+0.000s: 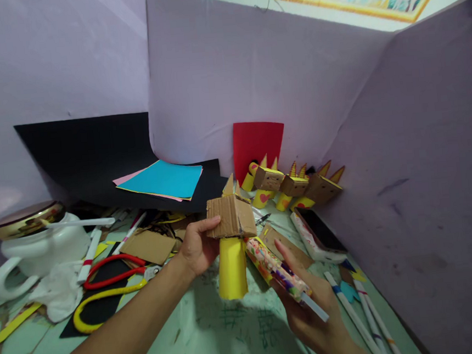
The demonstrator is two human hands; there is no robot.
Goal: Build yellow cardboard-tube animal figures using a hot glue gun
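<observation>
My left hand [198,245] grips the side of a cardboard figure. Its boxy cardboard head [230,216] has pointed ears or horns on top, and a yellow paper tube [231,270] extends below as the body. A flower-patterned hot glue gun [277,266] is in my right hand [313,308], its front end close to where head and tube meet. Out of its back sticks a pale glue stick [314,308]. Whether the nozzle touches the figure cannot be made out.
Similar cardboard figures [294,184] stand at the back right before a red sheet [253,142]. A phone [321,230] and markers [356,318] lie right. Left are scissors [115,283], a white cup [43,243], cardboard scraps [149,246] and coloured sheets [164,180].
</observation>
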